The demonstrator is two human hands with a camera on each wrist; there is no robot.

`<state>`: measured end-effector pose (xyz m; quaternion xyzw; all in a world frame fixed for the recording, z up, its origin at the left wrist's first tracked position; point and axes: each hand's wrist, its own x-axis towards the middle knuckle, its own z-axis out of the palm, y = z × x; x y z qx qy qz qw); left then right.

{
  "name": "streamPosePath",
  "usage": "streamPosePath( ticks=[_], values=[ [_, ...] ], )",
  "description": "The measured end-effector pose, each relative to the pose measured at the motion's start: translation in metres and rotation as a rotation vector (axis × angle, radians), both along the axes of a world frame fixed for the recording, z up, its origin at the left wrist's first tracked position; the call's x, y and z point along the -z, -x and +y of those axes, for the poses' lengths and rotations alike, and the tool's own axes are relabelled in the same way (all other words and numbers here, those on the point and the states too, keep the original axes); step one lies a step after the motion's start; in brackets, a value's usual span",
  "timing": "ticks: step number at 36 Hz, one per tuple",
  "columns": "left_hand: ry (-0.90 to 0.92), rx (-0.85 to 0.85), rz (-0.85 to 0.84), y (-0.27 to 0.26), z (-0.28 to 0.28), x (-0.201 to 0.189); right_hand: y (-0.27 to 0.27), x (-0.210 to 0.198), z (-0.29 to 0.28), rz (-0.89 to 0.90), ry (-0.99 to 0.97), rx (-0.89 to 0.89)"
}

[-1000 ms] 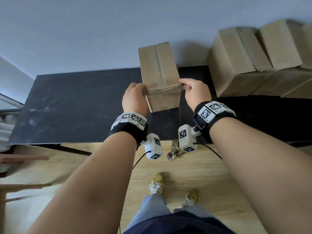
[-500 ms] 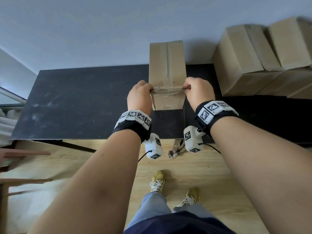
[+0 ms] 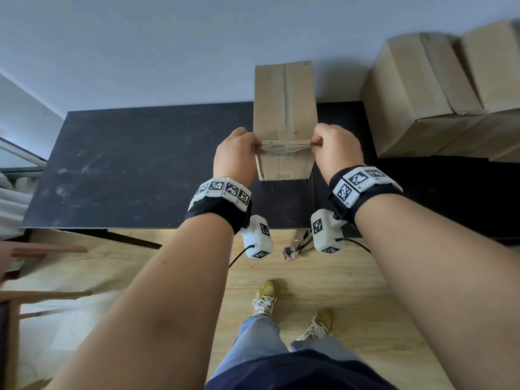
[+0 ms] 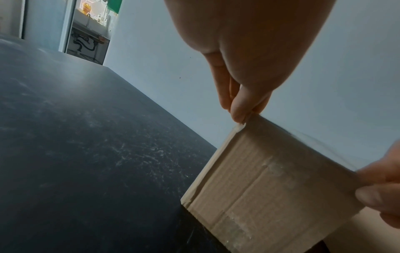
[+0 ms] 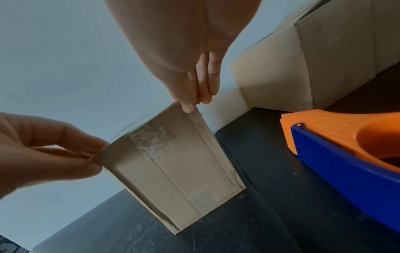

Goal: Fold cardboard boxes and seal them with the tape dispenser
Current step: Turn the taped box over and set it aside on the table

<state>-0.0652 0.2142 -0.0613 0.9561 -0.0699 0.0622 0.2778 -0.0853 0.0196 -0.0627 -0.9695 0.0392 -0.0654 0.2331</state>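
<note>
A flat-folded brown cardboard box [image 3: 284, 108] stands upright on the black table [image 3: 140, 164], bent along a crease near its middle. My left hand [image 3: 254, 144] pinches the left end of that crease between thumb and fingers. My right hand [image 3: 316, 142] pinches the right end. The left wrist view shows the left hand [image 4: 242, 114] on the box's [image 4: 259, 188] top corner. A shiny clear film runs along this edge between both hands. Old tape marks show on the box [image 5: 177, 171] below the right hand [image 5: 190, 106]. An orange and blue tape dispenser [image 5: 346, 154] lies on the table to the right.
Several closed cardboard boxes [image 3: 422, 94] are stacked at the back right against the pale wall [image 3: 140, 52]. The table's front edge lies just below my wrists. Wooden floor [image 3: 337, 291] and my shoes are beneath, and wooden furniture [image 3: 42, 277] stands at the left.
The box has turned from leaning left to standing square to me. Both hands have settled on the two ends of its crease and spread slightly apart.
</note>
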Motion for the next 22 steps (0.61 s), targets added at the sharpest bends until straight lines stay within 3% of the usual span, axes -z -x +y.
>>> streamPosePath(
  ticks=[14, 22],
  values=[
    [-0.048, 0.035, 0.067, -0.0103, 0.0029, -0.0022, 0.0019, 0.0001, 0.0013, -0.019, -0.014, 0.032],
    [0.003, -0.004, 0.005, -0.0029, -0.0063, 0.0032, 0.0002, 0.0027, 0.0024, -0.038, -0.062, 0.068]
  ],
)
